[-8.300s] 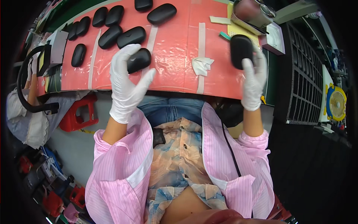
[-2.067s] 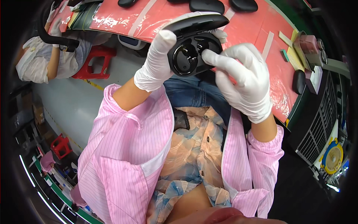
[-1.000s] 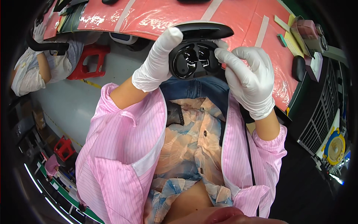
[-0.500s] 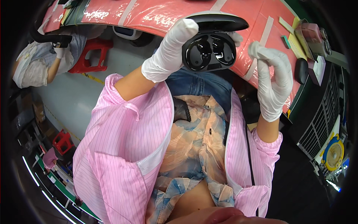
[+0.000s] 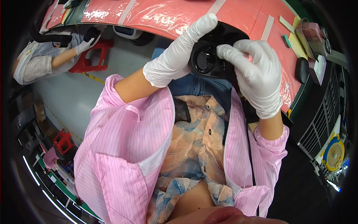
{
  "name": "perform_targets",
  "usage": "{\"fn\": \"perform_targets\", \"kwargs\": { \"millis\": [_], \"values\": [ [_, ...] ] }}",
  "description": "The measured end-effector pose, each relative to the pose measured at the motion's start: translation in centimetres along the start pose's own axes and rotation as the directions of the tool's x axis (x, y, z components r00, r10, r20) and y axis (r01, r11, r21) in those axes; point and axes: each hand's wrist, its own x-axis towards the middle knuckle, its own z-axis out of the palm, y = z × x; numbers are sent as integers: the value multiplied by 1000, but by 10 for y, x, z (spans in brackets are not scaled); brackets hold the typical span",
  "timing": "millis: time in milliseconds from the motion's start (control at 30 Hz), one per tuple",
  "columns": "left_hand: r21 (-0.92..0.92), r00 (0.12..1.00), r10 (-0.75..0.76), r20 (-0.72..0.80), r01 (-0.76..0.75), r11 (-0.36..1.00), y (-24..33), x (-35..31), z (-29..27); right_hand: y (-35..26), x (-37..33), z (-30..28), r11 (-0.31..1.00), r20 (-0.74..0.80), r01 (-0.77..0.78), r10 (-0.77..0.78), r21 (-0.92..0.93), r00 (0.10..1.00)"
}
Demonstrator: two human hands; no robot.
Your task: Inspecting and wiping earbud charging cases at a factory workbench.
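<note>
My left hand (image 5: 179, 48), in a white glove, grips a glossy black earbud charging case (image 5: 194, 64) from its left side, thumb up along the raised lid (image 5: 228, 33). The case hangs tilted over my lap by the table's near edge, and its left rounded well shows. My right hand (image 5: 257, 71), gloved too, is at the case's right well with its fingers bent together and a fingertip at the middle of the case. That hand covers the right well, so whatever its fingers hold is hidden.
A red table mat (image 5: 156, 18) under clear film with pale tape strips lies ahead. At its right stand a black rounded object (image 5: 301, 71) and a small box holder (image 5: 313, 35). At left, a gloved co-worker (image 5: 48, 56) holds a dark object beside a red stool (image 5: 97, 56).
My right hand has moved left from beside the case onto its right well. The case has tilted and shifted slightly. The co-worker's hand now shows a dark object.
</note>
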Motion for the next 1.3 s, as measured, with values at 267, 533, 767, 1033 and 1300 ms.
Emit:
{"fn": "perform_targets", "kwargs": {
  "millis": [267,533,767,1033,1300],
  "values": [
    [-210,992,-121,-43,110,972,-3,2,4,20,-18,6,858,-279,-112,283,501,918],
    [-304,956,-224,-190,160,939,-3,1,21,20,19,-5,995,-149,74,-64,68,987],
    [-310,962,-274,-15,256,915,-4,0,6,44,-2,-21,992,22,-12,9,123,1000],
    [-235,932,-314,-179,269,934,-18,9,9,49,3,-9,785,285,-170,-9,595,958],
    [-456,957,-288,16,264,850,-5,9,8,59,-61,9,315,144,-458,674,831,725]
  ]
}}
